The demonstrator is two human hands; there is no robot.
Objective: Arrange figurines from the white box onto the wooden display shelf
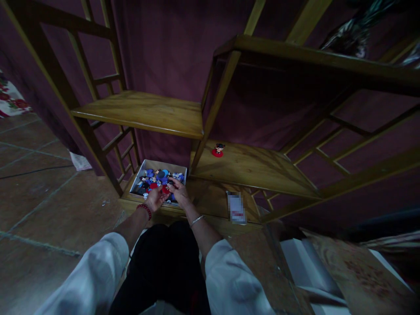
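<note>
A shallow white box point(143, 166) full of small blue, red and black figurines point(156, 177) rests on the lowest board of a wooden shelf unit. My left hand point(155, 197) lies palm up at the box's near edge, fingers apart, with a red piece at its fingertips. My right hand point(177, 190) reaches into the box beside it, fingers curled on a small figurine among the pile. One red and black figurine point(218, 149) stands alone on the middle shelf board point(249, 168) to the right.
The wooden shelf unit has an upper left board point(144, 111) and a top right board point(315, 54). A small printed card point(236, 208) lies on the lowest board. White boxes point(305, 267) sit at lower right. Tiled floor point(42, 192) spreads left.
</note>
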